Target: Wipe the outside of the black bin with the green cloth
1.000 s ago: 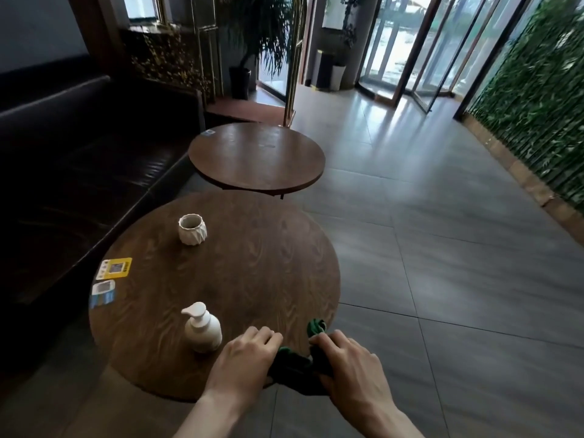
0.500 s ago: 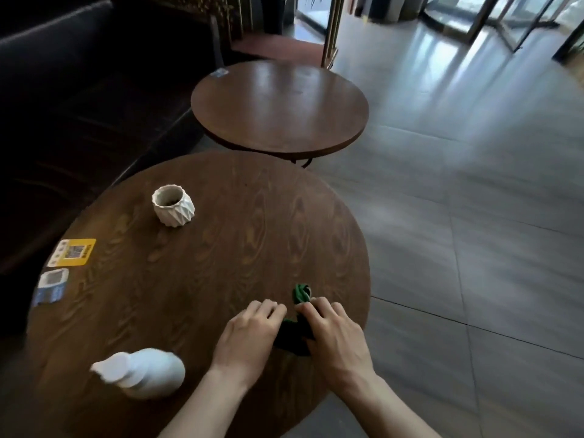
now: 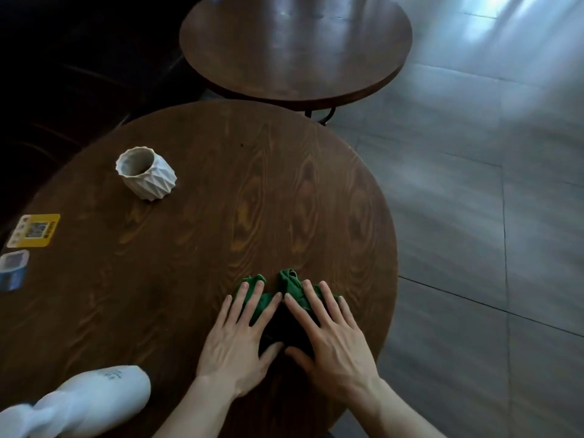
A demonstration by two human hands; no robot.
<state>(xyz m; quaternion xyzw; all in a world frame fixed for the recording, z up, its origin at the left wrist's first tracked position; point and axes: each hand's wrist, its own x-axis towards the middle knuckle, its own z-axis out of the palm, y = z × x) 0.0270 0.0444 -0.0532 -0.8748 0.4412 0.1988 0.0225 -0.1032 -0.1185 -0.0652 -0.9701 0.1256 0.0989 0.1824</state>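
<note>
A crumpled green cloth [image 3: 289,287] lies on the round wooden table [image 3: 221,200], near its right front edge. My left hand [image 3: 240,339] rests flat on the cloth's left part, fingers spread. My right hand [image 3: 331,336] lies flat on its right part, fingers also apart. The two index fingertips nearly meet over the cloth, and the cloth's near part is dark and mostly covered by both hands. No black bin is in view.
A white faceted cup [image 3: 147,173] stands at the table's back left. A white pump bottle [image 3: 94,403] is at the front left. Yellow [image 3: 34,230] and blue [image 3: 12,270] stickers sit at the left edge. A second round table [image 3: 294,49] stands behind, grey floor tiles [image 3: 489,216] to the right.
My view has tilted down and moved closer to the table. Both hands went from pinching the bunched cloth to lying flat on it with fingers spread.
</note>
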